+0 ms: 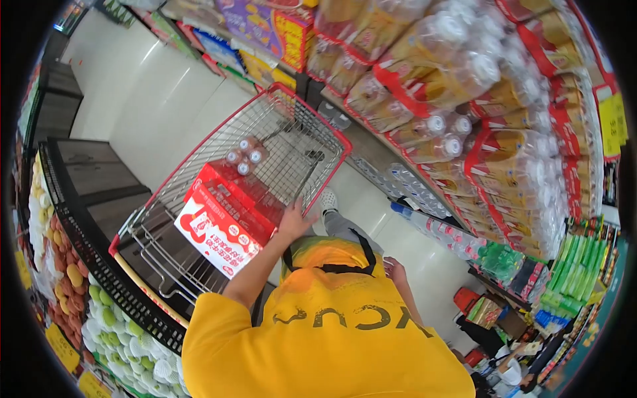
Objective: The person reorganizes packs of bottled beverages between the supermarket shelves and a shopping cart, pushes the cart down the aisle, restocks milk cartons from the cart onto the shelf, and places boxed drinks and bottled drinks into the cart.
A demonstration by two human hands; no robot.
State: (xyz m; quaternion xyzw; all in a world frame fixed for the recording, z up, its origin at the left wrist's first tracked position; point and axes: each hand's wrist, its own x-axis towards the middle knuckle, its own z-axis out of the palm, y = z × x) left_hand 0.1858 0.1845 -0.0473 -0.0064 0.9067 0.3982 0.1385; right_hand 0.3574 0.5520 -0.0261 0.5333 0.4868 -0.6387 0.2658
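Observation:
My left hand (pixel 294 223) is on the near side rim of a metal shopping cart (pixel 222 125), with its fingers bent over the edge. In the cart a red and white carton (pixel 222 219) with printed characters lies near my left forearm. Beside the carton, a small pack of bottles (pixel 245 156) with white caps stands in the basket. My right hand (pixel 396 270) hangs by my side, partly hidden by my yellow shirt (pixel 318 345). Its visible fingers are loosely apart, and nothing shows in them.
Stacked packs of bottled drinks (pixel 458 119) rise along the right of the aisle. Fruit bins (pixel 126 338) with a black slatted edge (pixel 99 245) line the left. Pale floor tiles (pixel 152 73) run ahead of the cart. People (pixel 514 365) are at the lower right.

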